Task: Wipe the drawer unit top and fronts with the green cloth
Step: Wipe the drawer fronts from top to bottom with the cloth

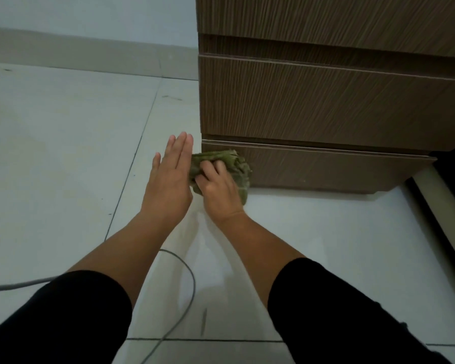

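Gripping the green cloth (221, 166), right hand (218, 189) fingers curl; left hand (168, 174) fingers straight, together.

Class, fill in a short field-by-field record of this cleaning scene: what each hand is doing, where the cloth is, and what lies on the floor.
right hand: right hand grips the green cloth
left hand: left hand flat, fingers straight, beside the cloth
cloth position: bunched against the left end of the bottom drawer front
furniture: wooden drawer unit, drawers closed
floor: white tiled floor, a grey cable looping near the arms
sleeves: black
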Available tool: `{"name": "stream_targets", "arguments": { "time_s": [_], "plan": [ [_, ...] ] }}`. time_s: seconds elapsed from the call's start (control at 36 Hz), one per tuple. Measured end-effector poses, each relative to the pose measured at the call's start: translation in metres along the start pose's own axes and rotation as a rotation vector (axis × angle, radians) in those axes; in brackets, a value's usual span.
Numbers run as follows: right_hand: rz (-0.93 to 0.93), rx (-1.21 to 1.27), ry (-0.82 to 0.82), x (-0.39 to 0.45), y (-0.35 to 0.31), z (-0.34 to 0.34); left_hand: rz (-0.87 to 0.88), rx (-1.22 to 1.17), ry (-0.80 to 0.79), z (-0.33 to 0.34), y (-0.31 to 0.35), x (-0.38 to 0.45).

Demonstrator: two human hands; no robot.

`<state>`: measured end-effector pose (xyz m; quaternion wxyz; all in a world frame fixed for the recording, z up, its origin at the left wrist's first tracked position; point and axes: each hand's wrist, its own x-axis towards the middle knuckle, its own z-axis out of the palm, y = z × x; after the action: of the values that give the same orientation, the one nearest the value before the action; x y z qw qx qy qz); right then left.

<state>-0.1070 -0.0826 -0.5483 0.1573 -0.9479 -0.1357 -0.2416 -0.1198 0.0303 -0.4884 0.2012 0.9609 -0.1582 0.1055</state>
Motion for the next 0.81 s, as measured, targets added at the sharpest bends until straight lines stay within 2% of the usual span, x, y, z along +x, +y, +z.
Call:
{"name": "stream_targets", "arguments": {
  "time_s": [0.17, 0.28, 0.36, 0.47, 0.61, 0.75, 0.81],
  "plan": [
    [-0.423, -0.332, -0.202, 0.001, 0.031, -0.016, 0.122, 0.037, -0.027, 0.002, 0.013, 0.002],
    [-0.563, -0.351, -0.325, 0.012, 0.036, -0.031, 0.135, 0.153, -0.088, 0.007, 0.022, 0.006],
    [-0.575, -0.382, -0.460, 0.018, 0.037, -0.039, 0.116, 0.210, -0.113, 0.009, 0.027, 0.008],
    [-0.578, -0.409, -0.525, 0.012, 0.052, -0.036, 0.115, 0.227, -0.114, 0.008, 0.028, 0.008],
    [-0.512, -0.469, -0.683, -0.003, 0.081, -0.050, 0.124, 0.228, -0.057, 0.009, 0.032, 0.008],
    [-0.467, -0.421, -0.681, -0.021, 0.113, -0.068, 0.110, 0.231, -0.038, 0.011, 0.042, 0.009],
    [-0.469, -0.473, -0.705, -0.025, 0.125, -0.074, 0.120, 0.231, -0.038, 0.012, 0.046, 0.010]
  ]
}}
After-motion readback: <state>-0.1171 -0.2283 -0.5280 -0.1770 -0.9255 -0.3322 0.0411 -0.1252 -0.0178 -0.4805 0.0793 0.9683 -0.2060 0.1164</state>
